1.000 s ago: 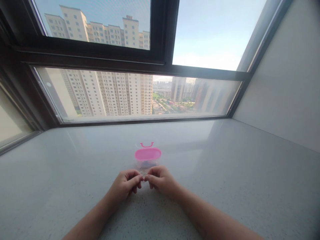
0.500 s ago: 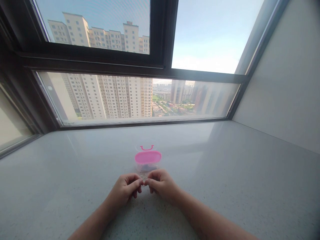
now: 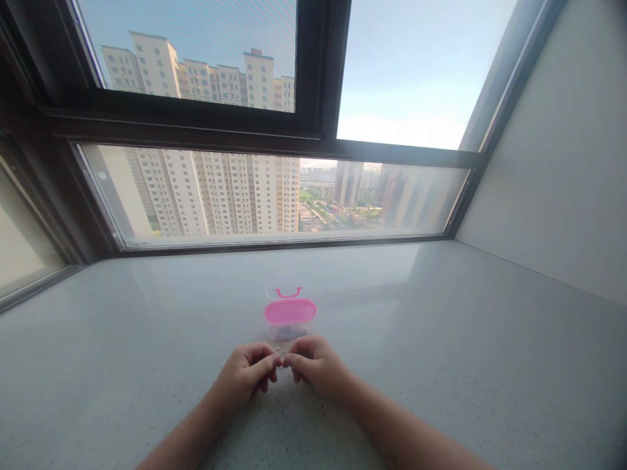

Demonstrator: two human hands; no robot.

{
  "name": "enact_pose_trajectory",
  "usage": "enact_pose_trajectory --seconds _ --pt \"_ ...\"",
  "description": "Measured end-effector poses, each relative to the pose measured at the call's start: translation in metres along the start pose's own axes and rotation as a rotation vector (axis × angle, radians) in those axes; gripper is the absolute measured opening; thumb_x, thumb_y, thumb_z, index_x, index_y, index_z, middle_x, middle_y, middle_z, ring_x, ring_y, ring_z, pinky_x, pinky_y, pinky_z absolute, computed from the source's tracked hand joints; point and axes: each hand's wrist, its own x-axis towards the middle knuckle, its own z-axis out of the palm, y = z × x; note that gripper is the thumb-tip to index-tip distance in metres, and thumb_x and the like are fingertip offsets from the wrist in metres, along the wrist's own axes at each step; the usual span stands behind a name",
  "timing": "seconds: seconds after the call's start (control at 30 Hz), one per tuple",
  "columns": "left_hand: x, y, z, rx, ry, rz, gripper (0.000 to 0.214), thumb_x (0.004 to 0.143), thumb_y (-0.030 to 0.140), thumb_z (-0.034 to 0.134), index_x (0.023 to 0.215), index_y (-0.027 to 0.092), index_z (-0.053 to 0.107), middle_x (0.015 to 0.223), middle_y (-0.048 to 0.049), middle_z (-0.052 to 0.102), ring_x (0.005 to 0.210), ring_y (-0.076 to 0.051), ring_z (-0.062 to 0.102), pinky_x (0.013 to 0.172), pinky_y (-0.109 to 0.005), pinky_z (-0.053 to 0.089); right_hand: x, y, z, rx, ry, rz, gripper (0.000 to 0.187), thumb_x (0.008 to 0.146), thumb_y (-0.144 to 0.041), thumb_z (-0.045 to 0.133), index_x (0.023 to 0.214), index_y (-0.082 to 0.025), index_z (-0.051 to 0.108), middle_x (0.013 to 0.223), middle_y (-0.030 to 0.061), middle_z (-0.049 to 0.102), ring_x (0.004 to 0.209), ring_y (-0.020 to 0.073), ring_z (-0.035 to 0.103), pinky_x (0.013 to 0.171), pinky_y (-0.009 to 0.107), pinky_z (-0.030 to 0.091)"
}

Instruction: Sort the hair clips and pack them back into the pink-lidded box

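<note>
My left hand (image 3: 247, 373) and my right hand (image 3: 313, 365) meet at the middle of a pale stone window sill (image 3: 441, 339). Both are closed in a pinch, fingertips almost touching. Between them sits a tiny pale object (image 3: 281, 352), too small to name. Just beyond the fingers stands a small clear plastic box with a pink lid (image 3: 290, 312) and a pink handle (image 3: 288, 293) lying flat behind it. The box's lower part is half hidden by my fingers.
A dark-framed window (image 3: 323, 85) runs along the far edge of the sill, with high-rise buildings outside. A plain white wall (image 3: 563, 163) closes the right side. A second pane meets the sill at the far left.
Both hands stay pinched together with only slight finger shifts. The view has tipped a little, so hands and box sit slightly lower in the picture.
</note>
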Motion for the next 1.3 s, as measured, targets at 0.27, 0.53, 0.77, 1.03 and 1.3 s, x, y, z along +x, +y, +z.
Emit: enact_pose_trajectory --seconds 0.27,0.53,0.77,1.03,1.3 --pt "0.0001 -0.0005 -0.0001 -0.010 0.010 -0.007 0.027 0.072 0.038 0.056 0.068 0.012 0.061 0.055 0.0006 0.057 0.044 -0.009 0.046 0.041 -0.019 0.029 0.0001 -0.0018 0.0004 0.006 -0.005 0.014 0.020 0.073 -0.025 0.057 0.057 -0.012 0.057 0.045 -0.0035 0.050 0.040 0.0053 0.035 0.040 0.018 0.025" --pt "0.0001 -0.0015 -0.0001 -0.001 0.008 0.006 0.028 0.073 0.039 0.055 0.068 0.012 0.062 0.055 0.0002 0.057 0.044 -0.010 0.046 0.043 -0.020 0.030 -0.0003 -0.0008 -0.0003 -0.002 0.000 -0.003 0.021 0.073 -0.025 0.057 0.057 -0.012 0.056 0.046 -0.0032 0.050 0.042 0.0054 0.036 0.042 0.017 0.026" --pt "-0.0005 -0.0003 0.0001 -0.006 0.005 -0.007 0.028 0.072 0.039 0.056 0.070 0.011 0.062 0.056 0.0001 0.057 0.043 -0.009 0.045 0.041 -0.019 0.029 0.0008 0.0031 -0.0003 0.020 -0.011 0.019 0.020 0.073 -0.027 0.058 0.060 -0.012 0.058 0.046 -0.0034 0.051 0.040 0.0053 0.035 0.040 0.018 0.025" --pt "0.0003 -0.0007 0.0002 -0.008 0.008 0.000 0.028 0.072 0.039 0.057 0.069 0.011 0.062 0.055 0.0003 0.057 0.043 -0.009 0.045 0.041 -0.019 0.030 0.0005 0.0026 -0.0002 0.019 -0.010 0.031 0.021 0.073 -0.029 0.058 0.061 -0.012 0.059 0.047 -0.0033 0.051 0.040 0.0052 0.035 0.040 0.018 0.025" --pt "-0.0001 0.0015 0.0004 -0.007 0.006 -0.010 0.028 0.072 0.039 0.056 0.069 0.011 0.062 0.055 -0.0001 0.057 0.044 -0.009 0.045 0.042 -0.020 0.030 0.0012 0.0027 -0.0003 0.021 -0.009 0.013 0.020 0.074 -0.027 0.058 0.061 -0.011 0.059 0.046 -0.0029 0.051 0.040 0.0053 0.036 0.040 0.018 0.025"
